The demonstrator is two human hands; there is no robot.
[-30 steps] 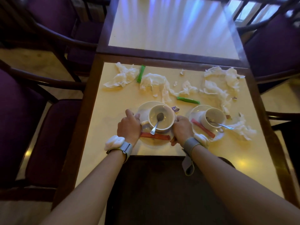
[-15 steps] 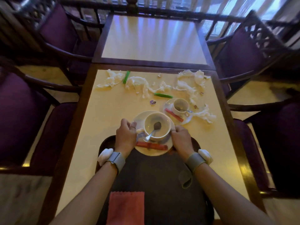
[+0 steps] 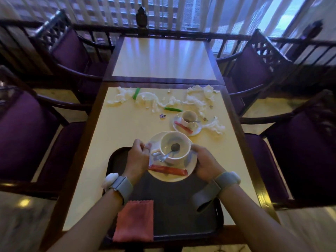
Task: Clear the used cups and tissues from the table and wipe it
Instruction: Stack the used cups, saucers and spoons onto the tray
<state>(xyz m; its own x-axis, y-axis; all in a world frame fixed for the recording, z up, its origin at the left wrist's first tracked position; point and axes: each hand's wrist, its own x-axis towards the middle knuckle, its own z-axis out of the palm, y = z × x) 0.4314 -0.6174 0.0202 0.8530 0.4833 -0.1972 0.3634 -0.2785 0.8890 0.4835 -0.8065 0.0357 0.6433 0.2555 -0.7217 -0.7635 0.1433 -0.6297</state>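
Left hand (image 3: pixel 138 157): fingers curled round the left rim of the near saucer (image 3: pixel 171 176), gripping it.
Right hand (image 3: pixel 207 164): grips the same saucer's right rim.
Near cup (image 3: pixel 175 148): upright on that saucer with a spoon (image 3: pixel 167 154) inside and a red sachet (image 3: pixel 168 170) in front, over the far edge of the tray (image 3: pixel 181 206).
Tray: at the near edge of the table (image 3: pixel 118 135), with a pink cloth (image 3: pixel 133 220) in its near left corner.
Second cup (image 3: pixel 189 117): on its own saucer toward the table's right edge.
Tissues (image 3: pixel 198 99): crumpled along the far edge.
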